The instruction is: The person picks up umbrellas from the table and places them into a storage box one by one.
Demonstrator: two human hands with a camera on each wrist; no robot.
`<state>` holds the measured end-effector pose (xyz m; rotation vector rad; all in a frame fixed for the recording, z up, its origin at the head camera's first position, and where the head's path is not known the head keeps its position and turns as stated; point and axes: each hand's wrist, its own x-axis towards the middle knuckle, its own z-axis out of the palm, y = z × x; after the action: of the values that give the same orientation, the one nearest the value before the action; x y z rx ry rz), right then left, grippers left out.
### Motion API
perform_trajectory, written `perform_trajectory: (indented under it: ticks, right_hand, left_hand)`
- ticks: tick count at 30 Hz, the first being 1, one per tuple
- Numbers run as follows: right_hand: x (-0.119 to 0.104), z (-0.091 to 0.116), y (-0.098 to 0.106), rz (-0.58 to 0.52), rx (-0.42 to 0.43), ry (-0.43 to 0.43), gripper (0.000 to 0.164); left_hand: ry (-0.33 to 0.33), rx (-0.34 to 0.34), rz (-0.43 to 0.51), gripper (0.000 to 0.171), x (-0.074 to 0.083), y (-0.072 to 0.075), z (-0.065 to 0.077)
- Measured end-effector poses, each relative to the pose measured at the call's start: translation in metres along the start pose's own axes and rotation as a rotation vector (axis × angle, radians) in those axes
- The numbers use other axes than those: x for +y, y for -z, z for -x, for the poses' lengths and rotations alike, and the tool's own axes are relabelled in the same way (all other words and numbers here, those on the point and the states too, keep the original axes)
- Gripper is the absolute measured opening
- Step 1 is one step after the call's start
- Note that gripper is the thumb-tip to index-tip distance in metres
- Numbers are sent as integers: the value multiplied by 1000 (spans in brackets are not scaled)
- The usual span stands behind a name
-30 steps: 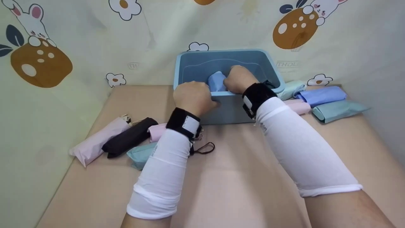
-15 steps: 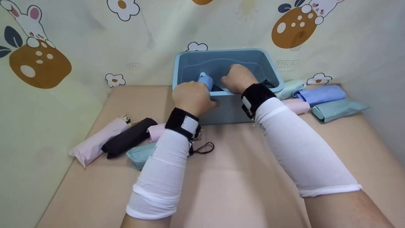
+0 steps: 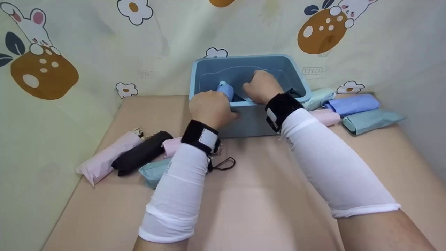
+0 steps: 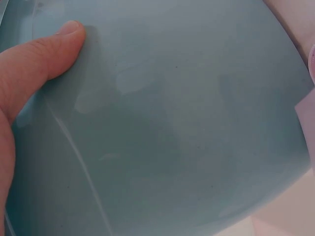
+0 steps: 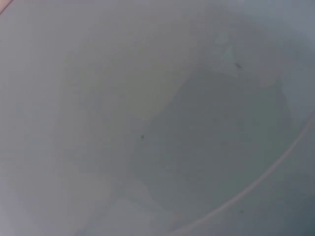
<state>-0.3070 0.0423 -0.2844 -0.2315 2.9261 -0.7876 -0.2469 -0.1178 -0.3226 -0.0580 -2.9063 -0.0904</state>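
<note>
Your left hand (image 3: 210,108) is clamped on the near rim of the blue bin (image 3: 247,122), toward its left corner; the thumb (image 4: 47,59) lies along the outer wall, while the other fingers bend over the rim, their tips hidden. Your right hand (image 3: 264,87) reaches over the same rim into the bin, knuckles up. Its fingertips are out of sight in both the head and right wrist views, so whether they are apart, together or closed on something cannot be told.

Inside the bin, the blue umbrella (image 3: 225,90) leans between your hands, just beside the left one, its capped end up. A dark item (image 3: 292,92) shows near your right wrist.

Black straps (image 3: 284,111) circle both your wrists, above white sleeves (image 3: 338,164).

The bin stands at the back of the table (image 3: 244,209). Left of it lie a lilac umbrella (image 3: 109,157), a black one (image 3: 143,151), a pink one (image 3: 171,147) and a teal one (image 3: 155,172), the last two partly behind your left forearm; a dark loop (image 3: 224,164) emerges on the forearm's other side. To the right lie mint (image 3: 320,98), pink (image 3: 325,116), blue (image 3: 353,104) and teal (image 3: 373,121) umbrellas, close together. Behind hangs a printed cloth (image 3: 167,69).
</note>
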Motion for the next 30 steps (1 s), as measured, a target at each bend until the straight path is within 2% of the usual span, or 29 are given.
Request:
perform_trajectory:
  ticks: [6,11,14,16,19,21,23,25,30]
  right_hand:
    - [0,10,5,-89,15,-4,59]
    - [10,28,28,-130,52,41,59]
    - [26,39,48,-162,119,55,58]
    - [42,47,62,-189,193,40,57]
    - [73,53,81,-225,296,-16,57]
    - [95,54,90,-234,329,-60,58]
    - [116,54,93,-223,307,-99,60]
    - [135,51,90,-178,243,-123,61]
    - [174,41,70,52,60,-26,67]
  left_hand:
    - [13,-31,3,58,-1,-2,1]
    - [15,-46,-3,61,-1,0,0]
    - [6,-33,-3,58,-1,1,-1]
    - [6,-23,0,56,-1,1,-1]
    - [8,-17,4,54,-2,0,-1]
    - [10,-19,2,54,-3,1,0]
    - [12,-25,0,55,-3,1,0]
    - [13,-32,1,56,-3,2,0]
    - [9,-34,12,57,-1,2,-1]
